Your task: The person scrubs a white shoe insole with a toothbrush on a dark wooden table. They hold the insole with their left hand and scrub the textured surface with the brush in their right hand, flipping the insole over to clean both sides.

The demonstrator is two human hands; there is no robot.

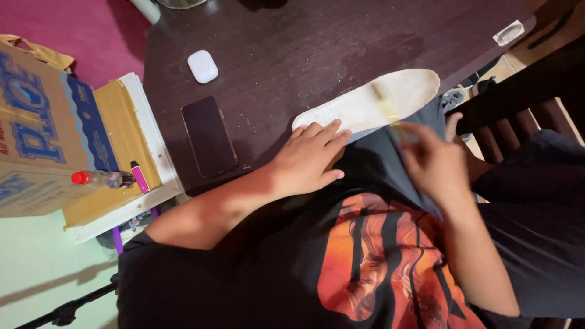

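A white shoe insole (372, 103) lies flat in the upper middle of the frame, running from the centre up toward the right, on the near edge of a dark wooden surface (317, 42). It is long and rounded at the toe, its pale face scuffed and yellowed, with a glossy yellowish streak across it toward the wide end.

The left hand (308, 161) lies palm down just below the insole's narrow heel end. Its grip is apart, fingers stretched nearly straight and close together, the fingertips (335, 131) touching the insole's edge and pinning it rather than closing around anything. The right hand (436, 161), right of centre, is blurred. Its fingers are drawn together near the streak, seemingly on something small and yellowish; whether that grip is truly clamped, and on what, I cannot tell.

Below both hands is the person's black shirt with an orange print (384, 262), soft and creased.

Further out on the surface, left of the insole, lie a black phone (209, 136), flat and glossy, screen dark, and above it a small white rounded earbud case (203, 66). The surface is grained and flecked with pale crumbs. At the left edge of the frame a printed cardboard box (36, 122) carries a small clear bottle with a red cap (100, 178) and a slim pink lighter-like object (139, 175).
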